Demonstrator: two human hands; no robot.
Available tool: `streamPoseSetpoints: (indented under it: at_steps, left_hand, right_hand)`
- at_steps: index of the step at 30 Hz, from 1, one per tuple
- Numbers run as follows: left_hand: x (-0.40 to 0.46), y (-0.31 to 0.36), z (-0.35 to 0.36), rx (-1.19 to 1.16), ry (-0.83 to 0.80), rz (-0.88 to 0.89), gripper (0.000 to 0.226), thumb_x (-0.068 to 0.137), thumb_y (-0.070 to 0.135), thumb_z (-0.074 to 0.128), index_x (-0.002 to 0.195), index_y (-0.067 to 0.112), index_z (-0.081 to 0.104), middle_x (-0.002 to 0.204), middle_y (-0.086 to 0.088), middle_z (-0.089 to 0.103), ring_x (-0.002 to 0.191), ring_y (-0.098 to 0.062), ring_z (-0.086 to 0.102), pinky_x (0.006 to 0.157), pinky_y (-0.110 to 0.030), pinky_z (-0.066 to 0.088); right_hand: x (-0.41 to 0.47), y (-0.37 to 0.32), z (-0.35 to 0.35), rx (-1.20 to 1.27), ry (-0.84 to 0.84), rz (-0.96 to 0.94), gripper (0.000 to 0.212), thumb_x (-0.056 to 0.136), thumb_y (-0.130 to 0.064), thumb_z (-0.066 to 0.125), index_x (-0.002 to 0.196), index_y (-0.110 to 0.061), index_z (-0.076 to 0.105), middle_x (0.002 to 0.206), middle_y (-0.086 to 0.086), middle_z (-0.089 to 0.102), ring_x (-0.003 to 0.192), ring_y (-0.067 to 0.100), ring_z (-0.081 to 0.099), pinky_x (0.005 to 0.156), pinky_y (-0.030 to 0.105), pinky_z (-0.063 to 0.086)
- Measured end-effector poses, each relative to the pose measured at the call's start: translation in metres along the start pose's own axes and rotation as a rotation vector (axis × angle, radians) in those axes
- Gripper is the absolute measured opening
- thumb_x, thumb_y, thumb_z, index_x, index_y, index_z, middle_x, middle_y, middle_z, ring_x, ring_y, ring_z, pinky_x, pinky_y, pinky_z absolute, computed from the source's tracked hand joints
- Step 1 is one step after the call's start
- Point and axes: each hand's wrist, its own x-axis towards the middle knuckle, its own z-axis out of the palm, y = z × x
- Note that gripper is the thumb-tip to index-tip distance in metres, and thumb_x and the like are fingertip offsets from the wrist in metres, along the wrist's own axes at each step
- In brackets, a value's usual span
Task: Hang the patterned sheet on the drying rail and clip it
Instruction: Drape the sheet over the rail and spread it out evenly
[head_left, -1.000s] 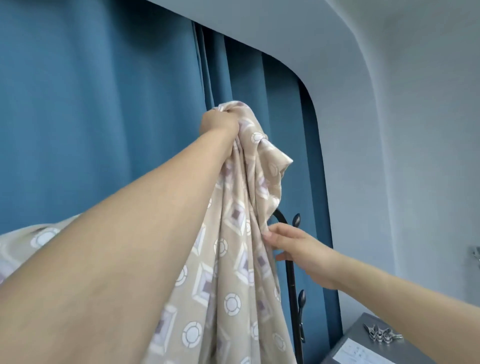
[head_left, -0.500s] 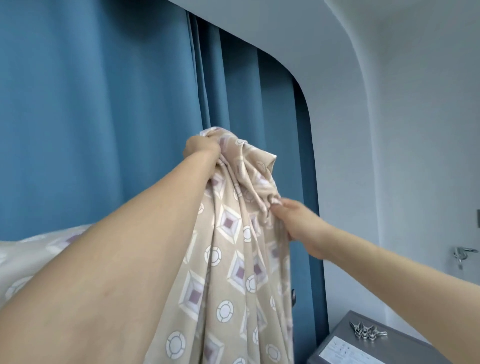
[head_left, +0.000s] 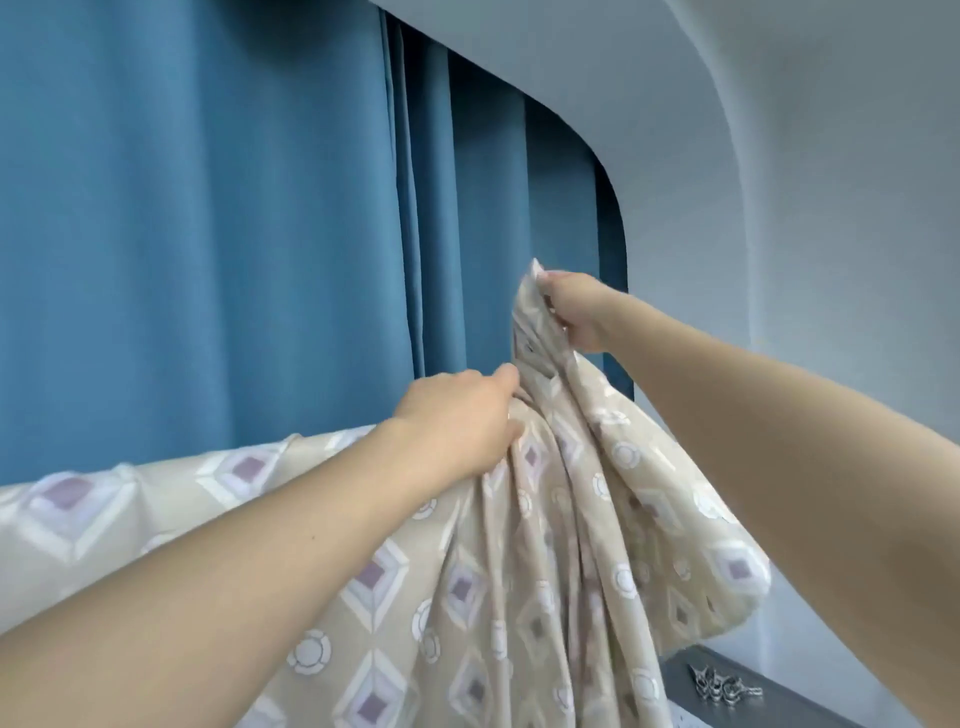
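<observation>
The patterned sheet is beige with white circles and purple-centred diamonds. It hangs in bunched folds in front of me and spreads away to the left edge. My left hand grips a gathered bunch of it at centre. Up and to the right, my right hand pinches a raised corner of the sheet. Several metal clips lie on a grey surface at lower right. The drying rail is hidden behind the cloth.
A blue curtain fills the back and left. A pale wall and ceiling curve over the right side. The grey surface sits low on the right, below the sheet.
My left hand came down from high up to centre, still holding the sheet. My right hand closed on a corner and lifted it up and right. The dark stand went out of sight.
</observation>
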Motion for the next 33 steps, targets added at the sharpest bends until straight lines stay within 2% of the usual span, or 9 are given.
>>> streamPoseSetpoints:
  at_steps: [2,5,10,18,22,25,27,30,33]
  left_hand:
    - [0.005,-0.001,0.015,0.04,0.181,0.046,0.009,0.097,0.02,0.042,0.105,0.021,0.037,0.09,-0.003,0.049,0.085,-0.031,0.054,0.061,-0.035,0.034]
    - [0.01,-0.003,0.022,-0.025,0.185,0.041,0.017,0.093,0.007,0.041,0.092,0.02,0.03,0.081,-0.001,0.039,0.076,-0.032,0.05,0.057,-0.035,0.031]
    - [0.015,0.006,0.015,0.041,0.238,-0.012,0.024,0.079,-0.005,0.041,0.097,0.012,0.037,0.086,-0.006,0.049,0.077,-0.031,0.049,0.058,-0.034,0.031]
    - [0.09,-0.044,-0.053,0.138,0.43,-0.343,0.036,0.083,-0.004,0.046,0.118,0.003,0.042,0.114,-0.017,0.059,0.1,-0.036,0.061,0.065,-0.035,0.035]
    - [0.077,-0.061,-0.03,0.2,-0.007,-0.484,0.019,0.088,0.011,0.054,0.106,0.016,0.057,0.107,-0.003,0.063,0.104,-0.026,0.062,0.073,-0.031,0.039]
    - [0.06,-0.06,-0.011,0.232,-0.628,-0.453,0.021,0.091,0.024,0.052,0.072,0.017,0.057,0.077,0.003,0.056,0.071,-0.017,0.056,0.068,-0.026,0.043]
    - [0.05,-0.06,-0.008,0.213,-0.713,-0.394,0.024,0.09,0.024,0.053,0.068,0.017,0.057,0.073,0.002,0.055,0.063,-0.015,0.052,0.06,-0.026,0.042]
    - [0.034,-0.056,-0.015,0.076,-0.505,-0.3,0.022,0.09,0.025,0.053,0.071,0.015,0.054,0.074,0.002,0.056,0.062,-0.016,0.051,0.057,-0.026,0.039]
    - [0.018,-0.05,-0.019,-0.06,-0.185,-0.21,0.021,0.095,0.024,0.044,0.077,0.015,0.048,0.088,-0.003,0.057,0.077,-0.022,0.053,0.066,-0.031,0.042]
  right_hand:
    - [-0.01,0.026,0.006,-0.341,-0.231,0.175,0.029,0.1,-0.033,0.041,0.112,-0.013,0.06,0.098,0.001,0.066,0.086,0.017,0.063,0.085,0.037,0.049]
    - [-0.028,0.061,0.003,-0.628,-0.383,0.241,0.038,0.098,-0.047,0.045,0.118,-0.02,0.062,0.111,-0.002,0.067,0.096,0.015,0.064,0.088,0.037,0.05]
    - [-0.042,0.088,-0.004,-0.534,-0.318,0.239,0.047,0.095,-0.061,0.038,0.099,-0.029,0.071,0.105,-0.002,0.073,0.098,0.019,0.068,0.096,0.036,0.049]
    - [-0.053,0.091,-0.006,-0.416,-0.208,0.003,0.059,0.093,-0.022,0.046,0.15,-0.027,0.03,0.152,-0.005,0.034,0.137,0.018,0.036,0.115,0.034,0.026]
    - [-0.067,0.088,0.001,-0.4,-0.212,-0.126,0.044,0.093,-0.015,0.049,0.136,-0.024,0.051,0.133,-0.008,0.051,0.123,0.008,0.045,0.103,0.023,0.033]
    - [-0.07,0.085,0.012,-0.671,-0.264,-0.146,0.023,0.089,-0.011,0.048,0.101,-0.014,0.068,0.103,-0.001,0.068,0.1,0.019,0.062,0.092,0.031,0.048]
    - [-0.071,0.081,0.014,-0.861,-0.29,-0.193,0.017,0.087,-0.011,0.048,0.085,-0.017,0.063,0.085,-0.004,0.064,0.088,0.019,0.061,0.078,0.029,0.049]
    - [-0.076,0.076,0.007,-0.992,-0.295,-0.237,0.016,0.088,-0.017,0.051,0.075,-0.019,0.059,0.073,-0.008,0.058,0.074,0.015,0.055,0.066,0.026,0.044]
    - [-0.084,0.084,0.008,-1.263,-0.15,-0.268,0.02,0.092,-0.031,0.043,0.085,-0.016,0.053,0.09,-0.001,0.062,0.091,0.024,0.057,0.074,0.035,0.041]
